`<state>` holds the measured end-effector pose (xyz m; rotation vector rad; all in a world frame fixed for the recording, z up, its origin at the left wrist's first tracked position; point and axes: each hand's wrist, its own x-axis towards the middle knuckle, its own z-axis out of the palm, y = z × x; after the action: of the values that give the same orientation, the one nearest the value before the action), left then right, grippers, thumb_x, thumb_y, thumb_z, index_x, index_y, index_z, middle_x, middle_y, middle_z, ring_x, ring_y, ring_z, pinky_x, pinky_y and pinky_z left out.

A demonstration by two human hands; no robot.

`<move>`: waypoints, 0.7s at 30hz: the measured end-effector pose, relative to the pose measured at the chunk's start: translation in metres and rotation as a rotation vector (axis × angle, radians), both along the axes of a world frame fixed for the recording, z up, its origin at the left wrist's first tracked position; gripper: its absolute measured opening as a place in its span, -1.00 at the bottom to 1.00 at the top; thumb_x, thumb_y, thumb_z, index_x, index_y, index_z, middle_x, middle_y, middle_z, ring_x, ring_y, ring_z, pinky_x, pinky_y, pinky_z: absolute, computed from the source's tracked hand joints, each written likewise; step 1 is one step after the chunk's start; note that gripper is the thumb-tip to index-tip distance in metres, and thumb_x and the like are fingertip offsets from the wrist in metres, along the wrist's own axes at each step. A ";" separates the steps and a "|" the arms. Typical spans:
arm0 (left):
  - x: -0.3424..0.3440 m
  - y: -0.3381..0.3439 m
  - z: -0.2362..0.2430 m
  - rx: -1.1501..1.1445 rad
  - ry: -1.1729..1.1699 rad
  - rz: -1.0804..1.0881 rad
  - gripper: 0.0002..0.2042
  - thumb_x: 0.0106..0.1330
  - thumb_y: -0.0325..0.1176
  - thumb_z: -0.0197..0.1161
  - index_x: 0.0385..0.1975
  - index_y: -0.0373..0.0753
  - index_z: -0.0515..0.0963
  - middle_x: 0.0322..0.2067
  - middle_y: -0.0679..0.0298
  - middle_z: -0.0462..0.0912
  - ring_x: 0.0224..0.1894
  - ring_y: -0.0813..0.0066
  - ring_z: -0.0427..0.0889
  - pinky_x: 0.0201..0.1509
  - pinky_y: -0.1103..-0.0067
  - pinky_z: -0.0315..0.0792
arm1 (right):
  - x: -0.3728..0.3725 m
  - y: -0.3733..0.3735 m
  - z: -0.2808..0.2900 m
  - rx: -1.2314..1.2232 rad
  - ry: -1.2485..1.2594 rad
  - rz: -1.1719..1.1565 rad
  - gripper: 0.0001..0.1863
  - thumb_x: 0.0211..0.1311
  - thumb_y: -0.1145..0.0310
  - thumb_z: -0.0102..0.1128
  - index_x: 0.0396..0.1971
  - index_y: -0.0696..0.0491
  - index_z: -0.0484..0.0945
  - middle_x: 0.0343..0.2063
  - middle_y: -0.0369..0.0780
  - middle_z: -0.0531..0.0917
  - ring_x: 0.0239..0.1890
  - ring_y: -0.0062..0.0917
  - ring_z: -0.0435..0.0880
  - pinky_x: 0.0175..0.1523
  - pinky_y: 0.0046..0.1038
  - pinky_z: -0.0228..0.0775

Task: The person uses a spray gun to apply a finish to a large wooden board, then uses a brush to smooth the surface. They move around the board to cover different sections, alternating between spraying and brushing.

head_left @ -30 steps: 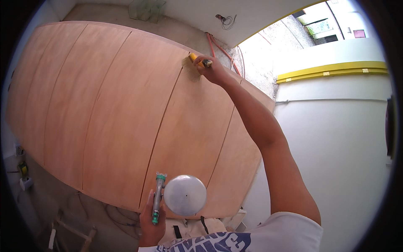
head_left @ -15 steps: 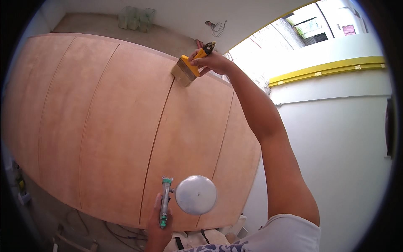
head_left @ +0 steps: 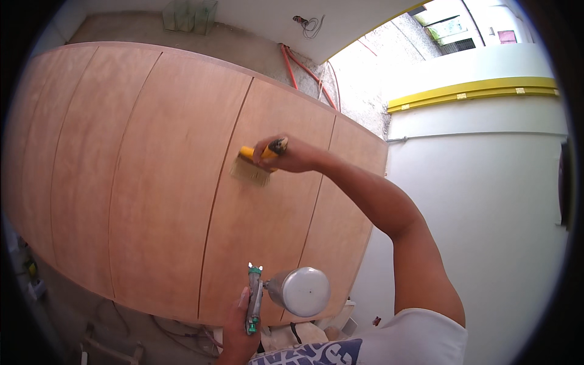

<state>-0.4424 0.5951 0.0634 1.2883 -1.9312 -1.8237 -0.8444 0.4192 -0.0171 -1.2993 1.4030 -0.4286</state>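
Observation:
A wide paintbrush with a yellow handle and pale bristles (head_left: 250, 174) is gripped in my right hand (head_left: 285, 153). Its bristles are over the large wooden panel (head_left: 164, 182), just right of a dark groove, seemingly against the surface. My left hand (head_left: 239, 325) is closed around a metal spray gun (head_left: 254, 298) with green parts, low in the view near the panel's close edge. A round silver cup (head_left: 306, 292) sticks out from the gun's right side. The panel is pinkish brown and crossed by several thin grooves.
Clear glass pieces (head_left: 190, 16) stand on the floor beyond the panel. Orange hoses (head_left: 309, 74) lie past its far edge. A white wall with a yellow beam (head_left: 468, 94) rises on the right. Dark hoses (head_left: 173, 331) and a frame (head_left: 112, 350) lie below the near edge.
My right hand has drawn the paintbrush from the panel's far edge back toward me. The spray gun in my left hand has shifted slightly right and turned, showing the cup's side.

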 end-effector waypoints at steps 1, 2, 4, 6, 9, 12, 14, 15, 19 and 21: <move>-0.003 0.002 0.001 0.025 -0.011 -0.015 -0.26 0.21 -0.67 0.28 0.48 -0.30 0.29 -0.07 -0.05 0.61 -0.07 -0.01 0.68 0.03 0.29 0.55 | -0.039 -0.019 0.003 -0.092 0.171 -0.138 -0.84 0.20 0.49 0.33 -0.20 0.08 0.66 -0.25 -0.11 0.74 -0.15 -0.29 0.71 0.04 -0.33 0.51; -0.005 0.004 0.002 0.052 -0.019 -0.036 -0.25 0.21 -0.66 0.28 0.49 -0.29 0.28 -0.08 -0.05 0.61 -0.07 -0.02 0.68 0.03 0.28 0.55 | -0.081 -0.033 -0.002 -0.482 0.408 -0.187 -0.81 0.17 0.53 0.32 -0.19 0.08 0.65 -0.15 -0.08 0.72 -0.08 -0.18 0.69 0.05 -0.27 0.52; -0.004 0.007 0.001 0.103 -0.071 -0.071 -0.35 0.34 -0.58 0.25 0.48 -0.31 0.28 0.00 -0.08 0.61 -0.01 0.04 0.68 0.09 0.32 0.54 | -0.140 -0.057 0.005 -0.667 0.944 -0.233 -0.74 0.16 0.56 0.30 -0.12 0.07 0.65 -0.14 -0.11 0.71 -0.08 -0.25 0.70 0.04 -0.31 0.53; 0.002 0.009 0.000 0.158 -0.134 -0.076 -0.39 0.41 -0.54 0.24 0.47 -0.32 0.29 0.04 -0.10 0.62 0.03 0.06 0.68 0.13 0.34 0.53 | -0.125 -0.068 0.048 -0.318 0.566 -0.633 -0.75 0.24 0.51 0.30 -0.07 0.05 0.66 -0.20 -0.19 0.71 -0.13 -0.45 0.70 0.00 -0.39 0.55; 0.004 0.017 0.004 0.208 -0.169 -0.028 -0.41 0.41 -0.55 0.23 0.45 -0.35 0.30 0.05 -0.11 0.63 0.06 0.03 0.69 0.15 0.34 0.53 | -0.068 -0.036 0.066 -0.301 0.146 -0.513 -0.81 0.34 0.45 0.29 -0.07 0.04 0.67 -0.23 -0.28 0.70 -0.16 -0.60 0.65 -0.03 -0.44 0.54; 0.008 0.023 0.006 0.159 -0.157 0.019 -0.43 0.40 -0.55 0.23 0.43 -0.37 0.33 0.09 -0.13 0.62 0.10 0.00 0.68 0.19 0.34 0.51 | 0.026 0.025 0.068 -0.046 -0.197 -0.018 -0.86 0.34 0.47 0.39 -0.14 0.09 0.67 0.06 -0.16 0.70 0.12 -0.45 0.62 0.26 -0.38 0.46; 0.007 0.021 0.007 0.123 -0.159 -0.001 -0.44 0.40 -0.56 0.23 0.42 -0.39 0.34 0.12 -0.15 0.62 0.13 -0.01 0.67 0.21 0.33 0.51 | 0.067 0.070 0.049 0.066 -0.277 0.209 -0.89 0.30 0.51 0.33 -0.20 0.11 0.65 -0.12 -0.16 0.73 -0.03 -0.33 0.68 0.13 -0.34 0.49; 0.006 0.020 0.007 0.132 -0.155 -0.017 -0.43 0.40 -0.56 0.23 0.43 -0.39 0.33 0.12 -0.14 0.61 0.13 -0.01 0.67 0.21 0.33 0.51 | 0.073 0.085 0.041 0.068 -0.242 0.309 -0.88 0.28 0.48 0.32 -0.21 0.11 0.65 -0.22 -0.16 0.73 -0.10 -0.29 0.70 0.07 -0.32 0.51; 0.010 0.022 -0.002 0.091 -0.136 -0.020 -0.41 0.39 -0.57 0.23 0.44 -0.38 0.31 0.11 -0.14 0.62 0.11 -0.01 0.68 0.20 0.32 0.52 | -0.013 0.034 0.009 -0.225 0.208 0.013 -0.85 0.15 0.55 0.31 -0.26 0.11 0.61 -0.25 -0.06 0.70 -0.15 -0.10 0.67 0.00 -0.20 0.50; 0.006 0.023 -0.008 0.085 -0.085 -0.043 -0.39 0.38 -0.57 0.24 0.45 -0.37 0.30 0.09 -0.13 0.62 0.08 0.00 0.68 0.17 0.33 0.53 | -0.087 -0.005 0.001 -0.644 0.566 -0.068 -0.85 0.15 0.60 0.27 -0.27 0.12 0.59 -0.11 -0.05 0.69 -0.09 -0.07 0.67 0.02 -0.18 0.52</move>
<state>-0.4368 0.6182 0.0559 1.3813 -1.9582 -1.9214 -0.9318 0.4143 -0.0163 -2.0074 1.8649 -0.6203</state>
